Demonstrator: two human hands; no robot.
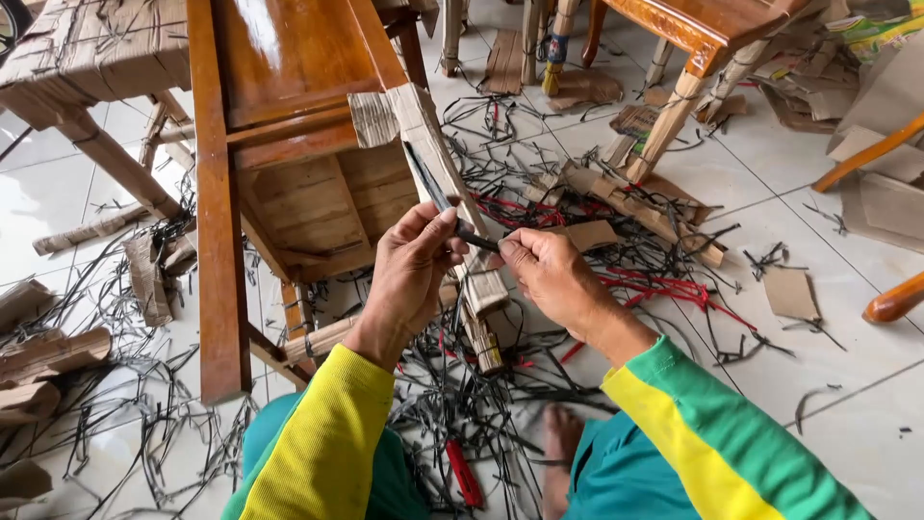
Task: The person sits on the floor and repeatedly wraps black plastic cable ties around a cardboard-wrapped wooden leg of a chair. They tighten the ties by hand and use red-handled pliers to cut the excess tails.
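While both hands pinched it, the left hand (409, 274) and right hand (553, 279) held a thin black strap (445, 207) between them; beyond stood a cardboard-wrapped chair leg (438, 159), with cut black strips (462, 404) littering the tiles underneath.

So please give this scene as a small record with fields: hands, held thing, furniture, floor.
left hand: left hand pinches a black strap
right hand: right hand grips the same strap near its end
furniture: wooden chair, one leg wrapped in cardboard
floor: white tile floor with cut black strap pieces, red strips, cardboard scraps
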